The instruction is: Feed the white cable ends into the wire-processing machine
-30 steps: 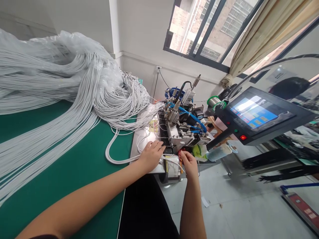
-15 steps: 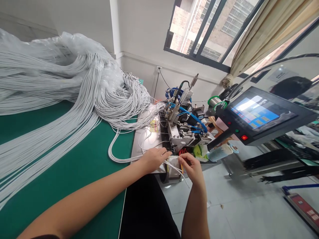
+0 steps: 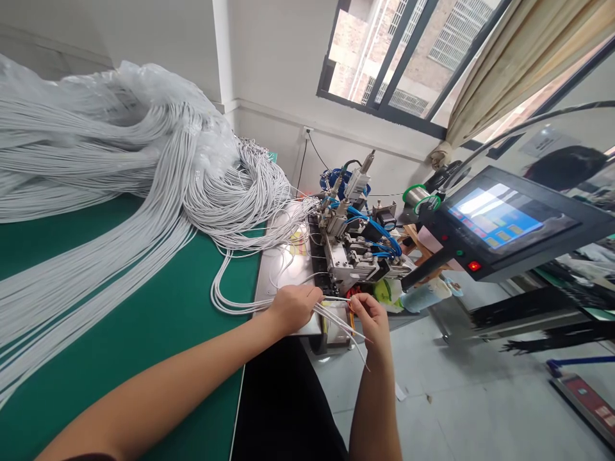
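Nearest the camera, the two bare forearms reach forward over the green mat-covered surface (image 3: 144,326), and both hands meet at its front right corner. The left hand (image 3: 293,307) is closed in a loose fist around a few thin white cables (image 3: 336,318), whose free ends fan out to the right and downward past the edge; the right hand (image 3: 369,317) is pinched shut on those same ends, thumb and forefinger together. A second ago the left hand lay flat, fingers spread, on the bare metal plate (image 3: 283,272) beside the machine, and the right hand was lower by the plate's front edge with no strands spread between the two; since then the left hand has gathered up and drawn back, and the cable ends now stretch from one hand to the other. By my reading, the cables have been lifted off the plate and are being sorted at the tips. They look slim, round, pale grey-white and limp, with short stiff ends; any bare conductors are too small to make out. Just beyond the hands stands the small metal machine with blue air hoses (image 3: 355,246), and to its right a black touchscreen panel on an arm (image 3: 500,224). Farther left and back, a great heap of bundled white cables (image 3: 120,160) spills across the surface toward the wall and the dark-framed window (image 3: 384,70).
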Available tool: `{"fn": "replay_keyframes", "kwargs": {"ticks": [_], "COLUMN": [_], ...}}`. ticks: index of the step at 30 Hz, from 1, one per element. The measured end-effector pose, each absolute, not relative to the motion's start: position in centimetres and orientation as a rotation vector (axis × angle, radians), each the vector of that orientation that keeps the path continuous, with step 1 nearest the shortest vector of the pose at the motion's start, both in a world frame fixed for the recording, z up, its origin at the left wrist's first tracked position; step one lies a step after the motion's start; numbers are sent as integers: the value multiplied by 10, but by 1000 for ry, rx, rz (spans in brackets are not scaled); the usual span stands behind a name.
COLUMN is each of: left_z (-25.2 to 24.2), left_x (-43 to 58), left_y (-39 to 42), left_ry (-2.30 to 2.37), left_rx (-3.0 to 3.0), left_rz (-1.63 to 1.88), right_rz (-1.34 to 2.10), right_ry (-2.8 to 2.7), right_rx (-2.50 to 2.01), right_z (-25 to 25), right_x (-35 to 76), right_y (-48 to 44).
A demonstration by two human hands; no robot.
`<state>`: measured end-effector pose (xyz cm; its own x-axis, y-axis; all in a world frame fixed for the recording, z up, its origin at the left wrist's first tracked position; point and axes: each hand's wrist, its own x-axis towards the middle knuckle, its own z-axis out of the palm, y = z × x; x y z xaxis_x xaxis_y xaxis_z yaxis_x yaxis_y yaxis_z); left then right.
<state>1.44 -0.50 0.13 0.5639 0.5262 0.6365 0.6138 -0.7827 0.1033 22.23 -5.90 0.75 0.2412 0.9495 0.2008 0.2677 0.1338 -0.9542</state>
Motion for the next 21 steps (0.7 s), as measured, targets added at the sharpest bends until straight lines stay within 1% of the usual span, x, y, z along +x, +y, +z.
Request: {"fn": "replay_keyframes", "kwargs": {"ticks": [8,11,17,21], "left_z": [3,0,1,4], "left_x": [12,12,12,11], "left_y": [-5,-5,-4,-4], "left_ry": [-749,-717,-795,-929], "left_rx": [-2714,-2757,-2878,-2921], "left_rz": [-1018,-946,-697,-642], "right_rz": [960,976,966,964], "right_ry": [-1143,-1011,-903,-938], "right_rx": [-1329,-1253,-1074,-1116], "right_z": [7,2,-5,-1], "right_x": [222,217,205,210], "right_y": [-56,-52,-42,-36]}}
